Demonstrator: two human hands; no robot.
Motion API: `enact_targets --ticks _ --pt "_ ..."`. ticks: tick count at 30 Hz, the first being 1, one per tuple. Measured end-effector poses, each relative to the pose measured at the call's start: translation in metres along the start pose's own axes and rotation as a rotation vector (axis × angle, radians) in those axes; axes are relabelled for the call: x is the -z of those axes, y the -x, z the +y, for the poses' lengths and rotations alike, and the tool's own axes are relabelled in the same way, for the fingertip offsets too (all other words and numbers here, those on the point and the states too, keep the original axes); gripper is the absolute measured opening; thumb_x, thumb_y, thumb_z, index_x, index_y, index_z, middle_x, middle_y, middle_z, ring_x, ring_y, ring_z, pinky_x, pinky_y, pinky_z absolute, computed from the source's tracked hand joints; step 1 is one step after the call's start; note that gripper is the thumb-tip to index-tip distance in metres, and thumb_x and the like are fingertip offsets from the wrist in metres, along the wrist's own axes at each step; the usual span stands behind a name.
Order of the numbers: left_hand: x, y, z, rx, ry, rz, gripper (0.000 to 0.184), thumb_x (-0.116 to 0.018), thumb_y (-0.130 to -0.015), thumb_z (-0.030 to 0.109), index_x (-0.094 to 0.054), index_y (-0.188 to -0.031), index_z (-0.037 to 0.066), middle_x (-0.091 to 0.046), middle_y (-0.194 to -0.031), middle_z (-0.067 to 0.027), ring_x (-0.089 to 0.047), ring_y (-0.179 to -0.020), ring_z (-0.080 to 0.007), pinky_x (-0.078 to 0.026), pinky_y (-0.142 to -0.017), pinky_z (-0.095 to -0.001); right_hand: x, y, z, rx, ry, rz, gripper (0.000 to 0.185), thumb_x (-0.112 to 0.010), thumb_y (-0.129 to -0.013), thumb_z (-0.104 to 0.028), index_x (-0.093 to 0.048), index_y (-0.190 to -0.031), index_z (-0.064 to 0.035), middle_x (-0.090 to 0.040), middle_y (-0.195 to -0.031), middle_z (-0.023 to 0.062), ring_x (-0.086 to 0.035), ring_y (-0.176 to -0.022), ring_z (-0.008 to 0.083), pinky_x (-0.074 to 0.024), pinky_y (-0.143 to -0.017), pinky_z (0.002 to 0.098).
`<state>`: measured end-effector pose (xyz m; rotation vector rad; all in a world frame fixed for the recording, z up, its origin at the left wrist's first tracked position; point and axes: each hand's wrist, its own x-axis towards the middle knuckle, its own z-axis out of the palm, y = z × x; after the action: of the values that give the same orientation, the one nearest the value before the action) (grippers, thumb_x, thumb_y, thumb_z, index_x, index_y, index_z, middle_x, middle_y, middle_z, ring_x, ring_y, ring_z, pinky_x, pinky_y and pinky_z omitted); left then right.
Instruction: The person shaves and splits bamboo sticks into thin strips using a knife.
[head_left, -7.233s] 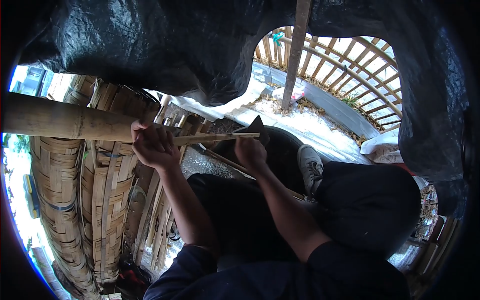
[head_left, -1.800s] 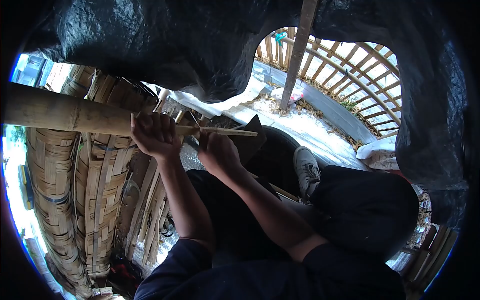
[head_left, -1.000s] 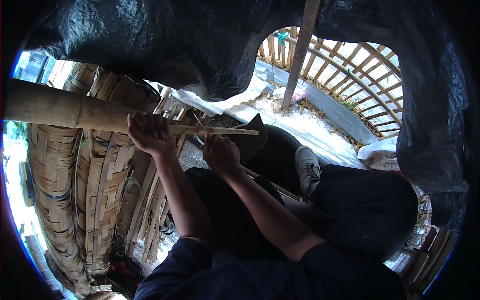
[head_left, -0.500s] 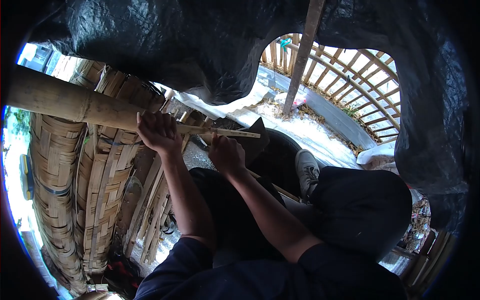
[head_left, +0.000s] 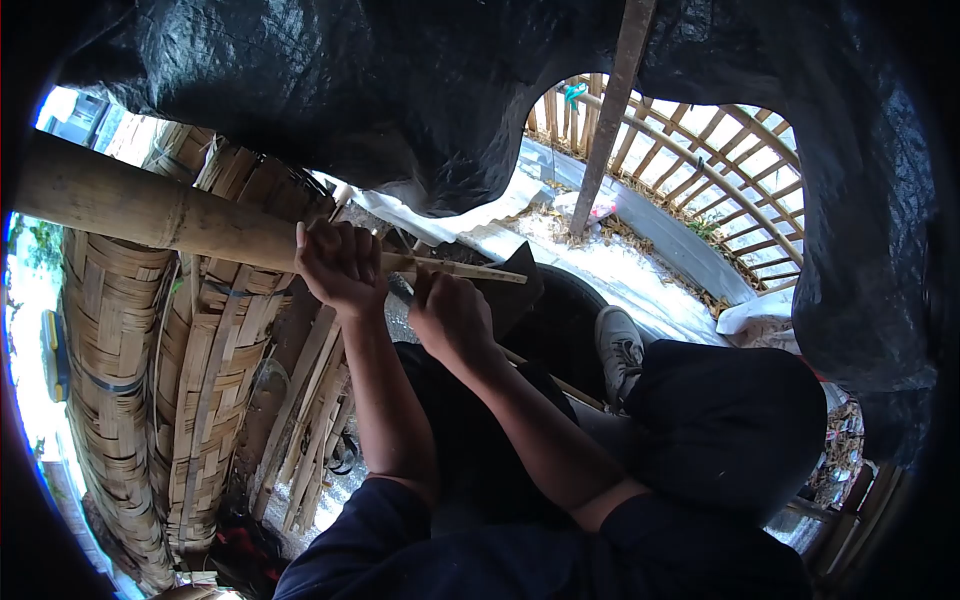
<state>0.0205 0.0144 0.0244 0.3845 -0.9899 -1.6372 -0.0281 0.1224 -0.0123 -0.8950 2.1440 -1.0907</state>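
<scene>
A thick bamboo pole (head_left: 215, 225) comes in from the left at chest height. My left hand (head_left: 342, 268) is closed around it near its right end, with the knuckles on top. Beyond that hand a narrow, pale bamboo strip (head_left: 480, 270) continues to the right in line with the pole. Whether strip and pole are one piece is hidden by the fingers. My right hand (head_left: 450, 310) is a fist just right of the left one, its curled fingers against the strip. The inside of this fist does not show.
Woven bamboo rolls (head_left: 110, 330) stand upright at left, beside split bamboo pieces (head_left: 315, 430). Black plastic sheeting (head_left: 330, 100) hangs overhead and at right. A thin post (head_left: 610, 120) slants down ahead. A slatted bamboo fence (head_left: 720, 170) curves behind it. My shoe (head_left: 620, 350) is below.
My left hand has shifted right along the bamboo. My right hand has drawn slightly left, so the two hands are closer together. The view has moved a little.
</scene>
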Motion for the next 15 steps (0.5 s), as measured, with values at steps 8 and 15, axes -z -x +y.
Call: enact_targets --ticks 8,15 --pt "0.003 -0.004 -0.002 -0.016 -0.011 -0.06 0.043 -0.032 -0.098 0.041 -0.037 -0.064 0.016 -0.027 -0.041 0.0053 -0.019 -0.031 -0.0051 -0.018 -0.029 -0.0193 -0.017 0.003 0.016 0.363 0.238 0.109 0.046 -0.038 -0.098 -0.029 -0.063 -0.074 0.0015 -0.064 -0.072 0.0251 -0.065 -0.074 0.0417 -0.0536 -0.069 0.0507" --pt "0.007 -0.008 -0.001 -0.024 0.063 -0.011 0.042 -0.033 -0.099 0.041 -0.039 -0.066 0.015 -0.029 -0.041 0.0052 -0.019 -0.03 -0.0054 -0.021 -0.028 -0.0198 -0.002 -0.006 0.015 -0.048 0.012 -0.026 0.042 -0.035 -0.098 -0.027 -0.061 -0.077 0.0002 -0.064 -0.07 0.0236 -0.065 -0.071 0.0406 -0.0539 -0.067 0.0494"
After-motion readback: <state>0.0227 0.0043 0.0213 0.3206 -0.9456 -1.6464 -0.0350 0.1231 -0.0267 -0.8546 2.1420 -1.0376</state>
